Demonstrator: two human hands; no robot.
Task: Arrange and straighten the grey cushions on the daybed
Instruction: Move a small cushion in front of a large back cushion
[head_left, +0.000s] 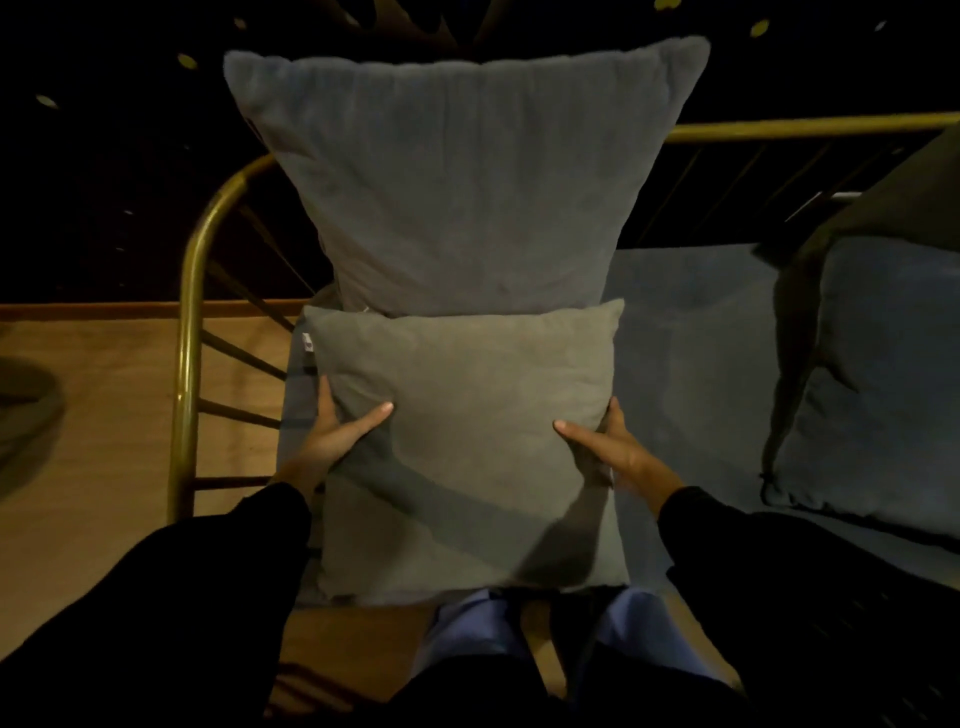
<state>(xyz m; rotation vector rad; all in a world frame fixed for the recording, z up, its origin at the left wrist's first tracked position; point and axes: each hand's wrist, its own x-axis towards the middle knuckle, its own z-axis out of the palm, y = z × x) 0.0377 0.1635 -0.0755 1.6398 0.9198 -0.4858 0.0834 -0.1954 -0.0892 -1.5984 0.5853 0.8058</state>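
Observation:
A small grey cushion (467, 405) stands in front of me at the left end of the daybed. My left hand (337, 431) grips its left edge, thumb on the front face. My right hand (608, 447) grips its right edge the same way. Behind it a large grey cushion (457, 176) stands upright, leaning against the brass back rail (810, 127). The small cushion overlaps the bottom of the large one.
The blue-grey mattress (691, 332) runs to the right. On it at the right lies a blue cushion (872, 384) with a darker cushion (914, 197) behind it. The curved brass side rail (189, 322) bounds the left end. A wooden floor (93, 405) lies beyond it.

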